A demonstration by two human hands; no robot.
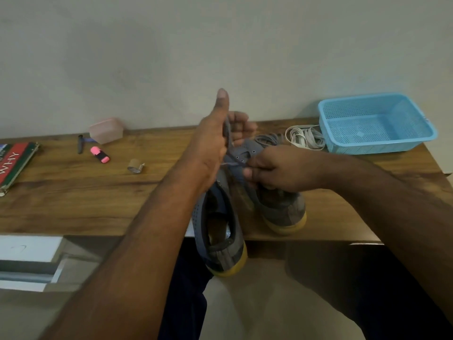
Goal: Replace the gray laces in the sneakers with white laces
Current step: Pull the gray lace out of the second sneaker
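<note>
Two gray sneakers with tan soles stand at the table's front edge. The nearer sneaker [220,231] hangs partly over the edge, heel toward me. The second sneaker [282,207] stands to its right. My left hand [215,141] is raised above the nearer sneaker and grips a gray lace [227,130] that runs up from the eyelets, thumb pointing up. My right hand [277,168] holds the nearer sneaker's upper near the eyelets, fingers curled on it. A loose gray lace [266,139] lies behind the shoes. A bundle of white laces [306,138] lies beside the basket.
A blue plastic basket [377,122] stands at the back right of the wooden table [73,192]. To the left lie a cardboard roll [135,166], a pink highlighter [100,154], a black pen [80,144], a pink box [106,130] and a book [14,165].
</note>
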